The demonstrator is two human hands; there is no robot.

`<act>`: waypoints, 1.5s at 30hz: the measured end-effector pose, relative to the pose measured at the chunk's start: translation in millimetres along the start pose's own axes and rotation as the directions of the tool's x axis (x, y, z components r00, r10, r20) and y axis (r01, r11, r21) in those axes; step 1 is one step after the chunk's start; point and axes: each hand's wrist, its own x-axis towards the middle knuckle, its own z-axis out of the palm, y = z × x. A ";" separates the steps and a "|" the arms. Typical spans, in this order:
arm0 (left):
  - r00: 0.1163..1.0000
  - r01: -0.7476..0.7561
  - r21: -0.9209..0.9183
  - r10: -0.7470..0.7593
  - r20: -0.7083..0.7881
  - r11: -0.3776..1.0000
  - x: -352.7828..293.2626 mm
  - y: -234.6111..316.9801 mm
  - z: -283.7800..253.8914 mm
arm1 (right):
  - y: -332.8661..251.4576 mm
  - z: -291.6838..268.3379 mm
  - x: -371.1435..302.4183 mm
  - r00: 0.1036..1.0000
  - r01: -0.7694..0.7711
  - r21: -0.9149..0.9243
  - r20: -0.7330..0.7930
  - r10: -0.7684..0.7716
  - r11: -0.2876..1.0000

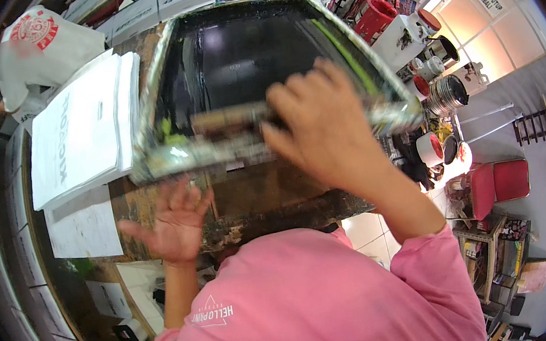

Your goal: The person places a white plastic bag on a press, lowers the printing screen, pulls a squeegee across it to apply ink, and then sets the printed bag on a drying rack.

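Note:
A screen-printing frame [379, 103] with a dark mesh and green ink streaks is tilted up over a stained wooden board [256, 199]. My right hand [321, 122] grips a wooden-handled squeegee [227, 118] lying across the frame's near edge. Below the raised frame, my left hand [172, 224] hovers with fingers spread, palm up, over the board's near left corner. It holds nothing. My pink sleeves and shirt fill the lower part of the view.
A stack of white printed bags [79, 134] lies left of the frame, with a loose white sheet [83, 227] nearer me. Ink cans and pots [441, 89] crowd the right. A person in a white shirt [40, 48] stands at the far left. Red stools [497, 183] stand right.

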 end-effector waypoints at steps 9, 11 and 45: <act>0.983 0.167 0.692 0.168 -0.066 -0.702 55.6 -25.7 -24.4 | 28.8 -60.1 108.1 0.971 -0.030 -0.004 -0.236 0.028 1.000; 0.973 0.222 0.338 0.185 -0.140 -0.914 38.0 -47.7 -48.0 | 21.7 -52.6 115.8 0.931 -0.077 -0.100 -0.362 0.035 0.992; 0.630 0.476 0.875 0.660 -0.408 0.087 51.6 308.9 -53.8 | 63.5 -69.1 155.0 0.961 -0.084 -0.174 -0.275 0.034 0.981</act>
